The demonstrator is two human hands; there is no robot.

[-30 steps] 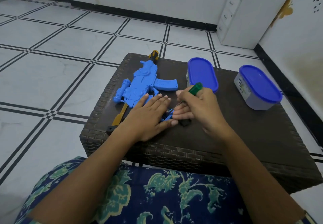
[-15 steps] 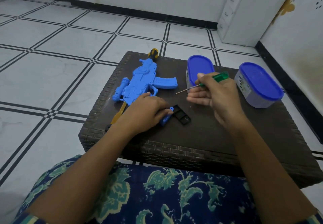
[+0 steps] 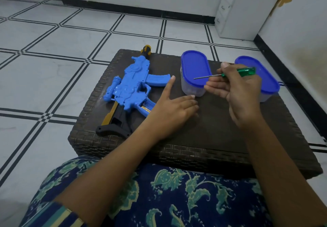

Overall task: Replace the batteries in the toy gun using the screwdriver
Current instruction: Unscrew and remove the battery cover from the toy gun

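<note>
Holding the screwdriver (image 3: 230, 73) in my right hand (image 3: 242, 93), I have that grip clamped on the green handle, raised off the desk (image 3: 212, 129), the thin shaft pointing away to my left over the lid of the nearer blue-lidded tub (image 3: 194, 70). A second blue-lidded tub (image 3: 265, 83) sits behind the same hand. My left hand (image 3: 173, 109) lies flat on the desk with the fingers spread apart, closed on nothing that I can see; whether a small part sits under the palm I cannot tell.

What the next move turns on, as I judge it: the toy gun (image 3: 134, 86) lies to the left of both grips, its long axis running from the black stock near me to the muzzle at the far edge, tilted a little to the right as it goes away. The handle of the gun sticks out toward my left grip, and an opened cavity (image 3: 146, 107) in it shows something gold inside, just beside the left thumb side of that hand. So the left grip is much the nearer one, nearly touching the gun, while the right grip with the tool is well apart, across the left hand from it.

My reading is that the compartment is already open and the cells come out next, a job for the left grip.
</note>
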